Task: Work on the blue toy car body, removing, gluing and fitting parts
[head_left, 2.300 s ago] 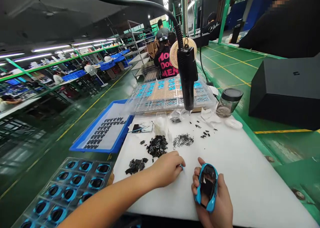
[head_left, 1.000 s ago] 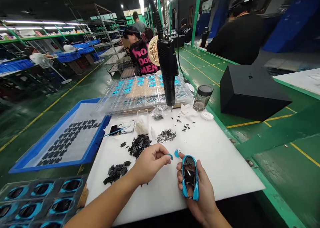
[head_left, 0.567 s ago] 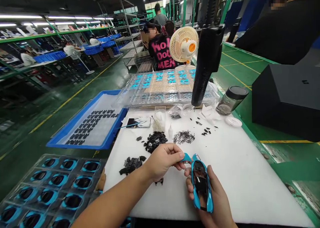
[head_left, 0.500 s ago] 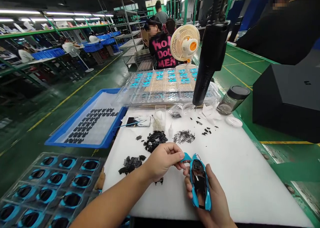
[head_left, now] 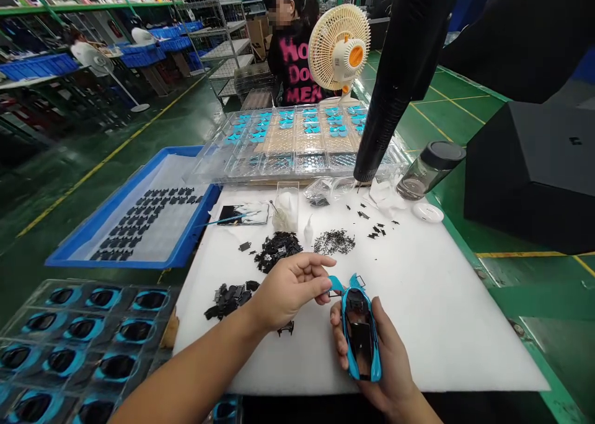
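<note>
My right hand (head_left: 390, 356) is closed around a blue model car body (head_left: 379, 340) with a dark cabin opening, held tilted above the white work surface. At the body's far end, my left hand (head_left: 297, 287) pinches a small blue door-like part (head_left: 335, 284) between thumb and fingers. The index finger is raised off it. A second blue part (head_left: 356, 281) with a thin black frame stands up beside it at the same end. The fingers hide where the pinched part meets the body. Left of my hands lie piles of small black parts (head_left: 279, 250) and larger black pieces (head_left: 227, 299).
A black powered screwdriver (head_left: 383, 120) hangs over the foam-topped table (head_left: 446, 325). Tiny screws (head_left: 334, 242), a glue bottle (head_left: 308, 232) and a jar (head_left: 430, 170) lie beyond my hands. Trays (head_left: 83, 331) of blue bodies and a blue bin (head_left: 153, 264) stand left. A co-worker (head_left: 297, 58) sits behind the fan (head_left: 341, 55).
My view has tilted down and shifted slightly right. My left index finger has lifted and straightened away from the small blue part; the car body stays in my right hand.
</note>
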Demonstrator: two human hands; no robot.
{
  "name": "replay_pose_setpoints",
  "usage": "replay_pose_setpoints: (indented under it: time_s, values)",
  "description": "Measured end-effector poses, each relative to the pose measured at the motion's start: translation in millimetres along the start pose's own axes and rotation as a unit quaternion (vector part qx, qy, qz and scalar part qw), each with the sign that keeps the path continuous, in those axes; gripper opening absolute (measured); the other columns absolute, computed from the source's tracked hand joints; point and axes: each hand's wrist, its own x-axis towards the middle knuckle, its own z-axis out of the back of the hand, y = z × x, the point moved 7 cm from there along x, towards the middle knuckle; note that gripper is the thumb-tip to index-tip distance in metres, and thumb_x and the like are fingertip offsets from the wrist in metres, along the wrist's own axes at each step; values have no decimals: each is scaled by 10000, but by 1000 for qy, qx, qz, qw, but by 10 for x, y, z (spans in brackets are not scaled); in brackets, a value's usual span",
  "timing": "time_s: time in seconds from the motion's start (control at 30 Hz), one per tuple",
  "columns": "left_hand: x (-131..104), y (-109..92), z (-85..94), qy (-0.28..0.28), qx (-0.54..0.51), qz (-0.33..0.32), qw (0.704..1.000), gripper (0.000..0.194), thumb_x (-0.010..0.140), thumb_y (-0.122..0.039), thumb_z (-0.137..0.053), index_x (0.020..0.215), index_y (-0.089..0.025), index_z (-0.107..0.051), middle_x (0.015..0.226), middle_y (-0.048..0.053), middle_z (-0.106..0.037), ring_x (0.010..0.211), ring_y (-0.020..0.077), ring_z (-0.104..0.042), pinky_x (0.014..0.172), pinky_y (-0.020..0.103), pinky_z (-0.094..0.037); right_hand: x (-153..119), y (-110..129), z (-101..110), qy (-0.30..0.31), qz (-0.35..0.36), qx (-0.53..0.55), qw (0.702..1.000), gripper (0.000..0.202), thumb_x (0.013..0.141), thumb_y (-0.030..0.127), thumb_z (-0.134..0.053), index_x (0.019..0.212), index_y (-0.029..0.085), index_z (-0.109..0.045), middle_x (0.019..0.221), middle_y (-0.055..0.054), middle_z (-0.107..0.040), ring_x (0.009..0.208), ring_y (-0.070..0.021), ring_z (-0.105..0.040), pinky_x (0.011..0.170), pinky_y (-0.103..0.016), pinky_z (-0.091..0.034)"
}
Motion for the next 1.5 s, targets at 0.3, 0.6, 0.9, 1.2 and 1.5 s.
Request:
replay_pose_setpoints:
  time_s: [0.3, 0.6, 0.9, 1.2, 1.5]
  values:
    - [-16, -48, -38, -2, 91, 22, 996, 140, 778, -244, -720, 853, -131, -686, 703, 33, -663, 652, 118, -623, 635, 234, -501, 14, -49, -30, 14, -16, -48, 999, 531, 918, 570, -394, 903, 118, -672, 649, -64, -624, 488, -133, -547, 476, -244, -503]
    - [-26, -60, -197, 43, 141, 34, 989, 136, 835, -265, -633, 889, -151, -682, 640, 31, -627, 566, 148, -610, 593, 279, -492, 17, -63, 0, 15, -17, -78, 997, 581, 935, 587, -337, 905, 113, -672, 694, -90, -664, 511, -152, -582, 510, -259, -489]
    - [21, -24, -219, 54, 226, 43, 972, 91, 828, -241, -616, 848, -166, -663, 596, 1, -609, 528, 125, -595, 574, 242, -484, 15, -82, 41, -6, -38, -73, 997, 594, 901, 640, -377, 925, 123, -668, 684, -83, -674, 527, -173, -592, 525, -287, -485]
    - [39, -124, -242, 47, 315, -25, 948, 128, 852, -232, -591, 870, -186, -710, 846, 26, -643, 604, 108, -610, 690, 259, -506, 14, -88, 41, 12, -50, -72, 996, 599, 893, 654, -379, 967, 128, -656, 672, -82, -672, 510, -175, -595, 515, -291, -477]
    - [53, -114, -221, 42, 368, -60, 927, 130, 843, -243, -612, 906, -190, -713, 927, 48, -593, 718, 121, -576, 701, 250, -480, 11, -95, 45, 22, -57, -75, 995, 577, 899, 633, -395, 943, 123, -662, 661, -77, -659, 560, -183, -605, 543, -283, -475]
